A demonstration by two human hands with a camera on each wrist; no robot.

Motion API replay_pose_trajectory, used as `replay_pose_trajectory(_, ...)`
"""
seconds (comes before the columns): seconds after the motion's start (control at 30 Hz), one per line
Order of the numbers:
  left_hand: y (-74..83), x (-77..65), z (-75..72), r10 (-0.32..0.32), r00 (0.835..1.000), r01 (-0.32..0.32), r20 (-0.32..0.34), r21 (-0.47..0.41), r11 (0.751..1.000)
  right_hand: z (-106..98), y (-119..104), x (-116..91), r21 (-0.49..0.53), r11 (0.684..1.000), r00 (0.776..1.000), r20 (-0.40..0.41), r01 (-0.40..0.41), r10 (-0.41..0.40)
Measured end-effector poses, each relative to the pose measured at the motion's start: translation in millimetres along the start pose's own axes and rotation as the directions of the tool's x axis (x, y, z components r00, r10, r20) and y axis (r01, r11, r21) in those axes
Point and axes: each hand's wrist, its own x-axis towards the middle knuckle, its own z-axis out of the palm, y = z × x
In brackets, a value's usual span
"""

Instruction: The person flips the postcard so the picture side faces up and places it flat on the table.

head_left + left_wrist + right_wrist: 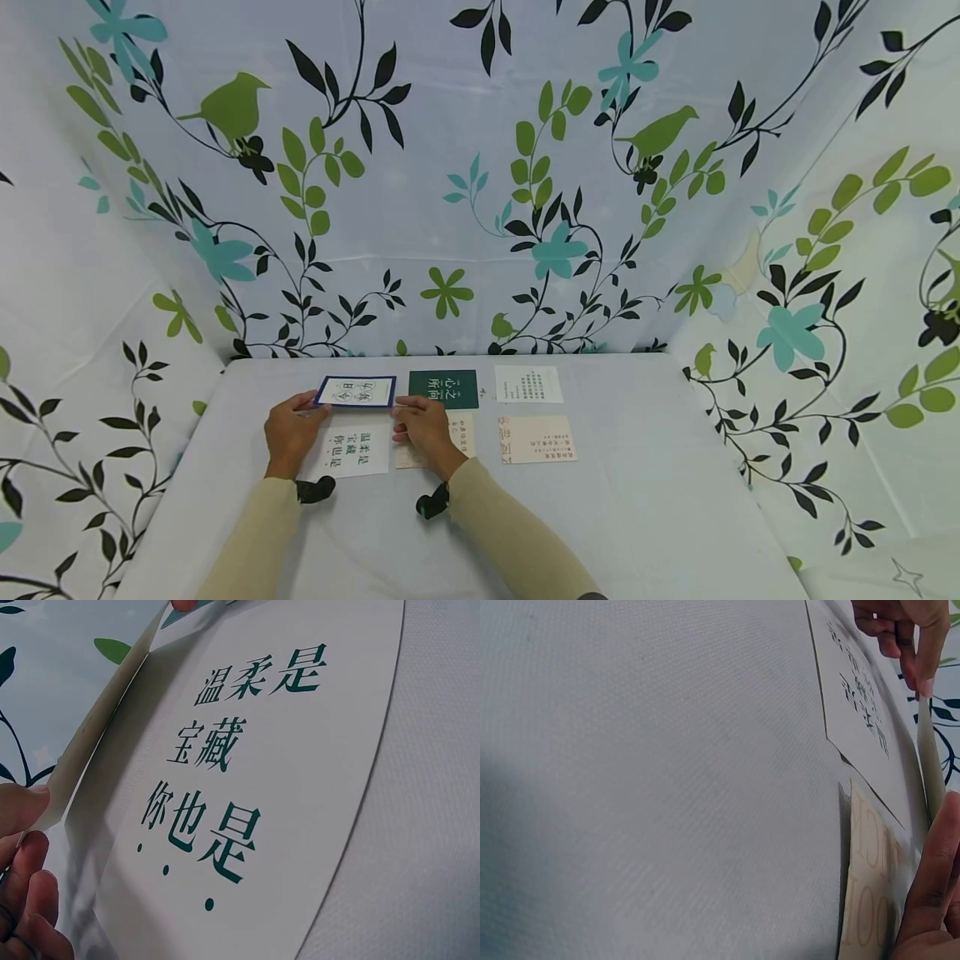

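Note:
A white card with a dark blue border (356, 392) is held up by both hands, one at each short end. My left hand (291, 433) pinches its left end between thumb and fingers; in the left wrist view that hand (30, 892) grips the card's corner. The right hand (427, 429) pinches the other end, and in the right wrist view the held card (930, 761) appears nearly edge-on. Just below lies a white card with green characters (354, 452). A beige card (461, 429) is partly hidden beneath the right hand.
A dark green card (442, 377) lies behind the right hand. Farther right are a white card with small text (528, 385) and a cream card with a patterned left edge (537, 439). Leaf-printed cloth (480, 208) hangs behind the white table (637, 517).

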Motion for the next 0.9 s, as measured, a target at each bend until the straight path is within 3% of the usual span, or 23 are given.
replay_pose_trajectory(0.23,-1.9,0.5,2.2,-0.025,0.999,0.025,-0.026,0.001,1.000,-0.6,1.0,0.8,0.024,1.000,1.000,0.014,0.008,-0.008)
replay_pose_trajectory(0.63,-4.5,0.8,4.8,-0.015,0.999,0.016,-0.039,0.023,1.000,-0.6,2.9,1.6,0.036,0.999,1.000,0.004,0.008,-0.008)
replay_pose_trajectory(0.9,-8.2,2.3,8.9,-0.013,0.999,0.017,-0.035,0.091,0.996,-1.1,5.2,3.2,0.047,0.999,1.000,0.005,0.013,-0.014)
